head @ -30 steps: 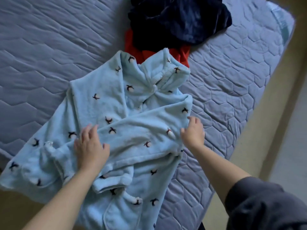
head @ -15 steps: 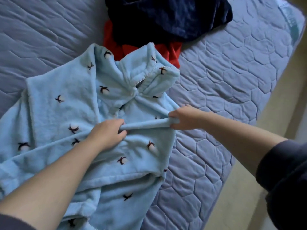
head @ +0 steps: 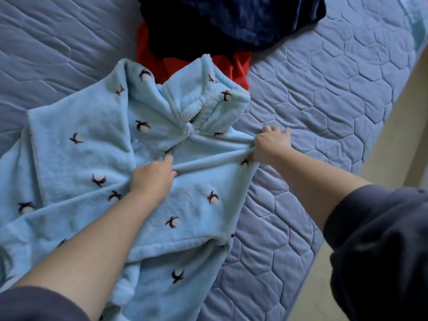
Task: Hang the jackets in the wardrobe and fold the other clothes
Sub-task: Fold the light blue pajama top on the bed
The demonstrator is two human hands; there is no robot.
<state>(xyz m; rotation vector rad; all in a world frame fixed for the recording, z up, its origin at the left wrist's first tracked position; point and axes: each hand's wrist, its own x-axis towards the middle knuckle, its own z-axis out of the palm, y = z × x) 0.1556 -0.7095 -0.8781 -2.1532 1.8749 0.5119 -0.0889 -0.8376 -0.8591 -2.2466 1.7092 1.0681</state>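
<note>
I observed the light blue fleece garment [head: 97,158] spread on the bed [head: 324,112], occupying the view from centre to 8 o'clock, with its collar [head: 208,105] toward 12 o'clock. The left hand [head: 152,179] pinched one end of a raised fold across the chest. The right hand [head: 271,147], at 2 o'clock from it, gripped the other end at the garment's edge. A red garment [head: 238,66] lay at 12 o'clock, partly under a dark navy garment [head: 231,19].
</note>
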